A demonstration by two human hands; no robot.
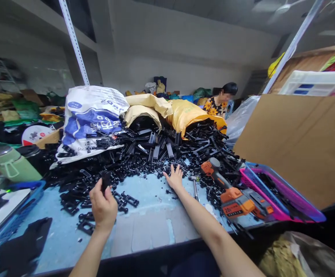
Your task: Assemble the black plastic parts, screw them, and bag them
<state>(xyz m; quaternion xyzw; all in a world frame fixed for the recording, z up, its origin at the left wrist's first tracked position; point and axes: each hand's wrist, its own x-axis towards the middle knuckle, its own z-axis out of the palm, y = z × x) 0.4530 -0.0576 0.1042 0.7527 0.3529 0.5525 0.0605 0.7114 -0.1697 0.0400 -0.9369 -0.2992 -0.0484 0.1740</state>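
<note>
I look down on a pale blue tabletop [150, 207] in a crowded storeroom with grey walls and slanted white shelf posts. A large brown cardboard sheet [300, 142] stands at the right. A big heap of black plastic parts [156, 150] covers the far half of the table, spilling from a white and blue woven sack [89, 115] and two yellow sacks [190, 113] behind it. An orange cordless drill [231, 192] lies at the right edge of the heap, just beside a pink and blue plastic basket [282, 196] that holds more black pieces. A green insulated flask [12, 163] stands at the far left. Another person in a flowered top [218, 105] sits beyond the sacks. My left hand [103, 207] is raised over the table near the heap's front edge, its fingers curled narrowly around a small black plastic piece [106, 180]. The piece is pinched upright at the fingertips, and I cannot make out its finer shape. My right hand [173, 177] stretches forward, palm down and fingers spread wide, touching the loose parts at the near edge of the heap.
</note>
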